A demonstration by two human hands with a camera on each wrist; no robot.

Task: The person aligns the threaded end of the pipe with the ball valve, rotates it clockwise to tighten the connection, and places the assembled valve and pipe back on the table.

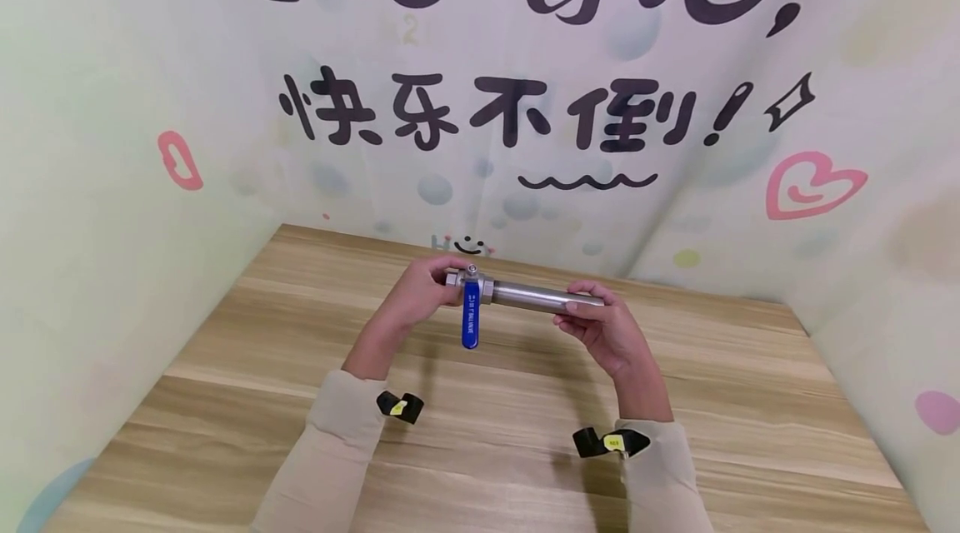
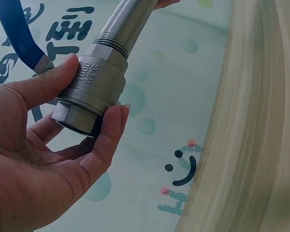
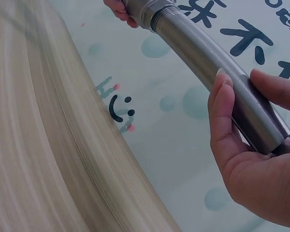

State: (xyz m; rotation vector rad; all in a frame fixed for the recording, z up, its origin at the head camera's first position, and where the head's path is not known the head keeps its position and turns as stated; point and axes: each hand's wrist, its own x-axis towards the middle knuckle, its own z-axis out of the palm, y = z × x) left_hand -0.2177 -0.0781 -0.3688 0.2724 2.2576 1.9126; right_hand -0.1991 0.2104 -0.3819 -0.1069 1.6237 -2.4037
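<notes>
A metal ball valve (image 1: 486, 289) with a blue lever handle (image 1: 470, 316) is held up over the table. My left hand (image 1: 420, 293) grips the valve body at its hex end, thumb on one side and fingers on the other, as the left wrist view shows. A smooth steel pipe (image 1: 528, 298) runs from the valve's other end, its threads (image 2: 113, 42) partly showing at the joint. Around the pipe's far end, my right hand (image 1: 603, 329) curls its fingers and thumb. The blue handle points down toward me in the head view.
Below the hands lies a wood-grain table (image 1: 480, 450). A pale printed cloth wall (image 1: 450, 42) with large black characters rises behind its back edge, and further pale walls flank both sides. Each sleeve cuff carries a black wrist mount (image 1: 400, 406).
</notes>
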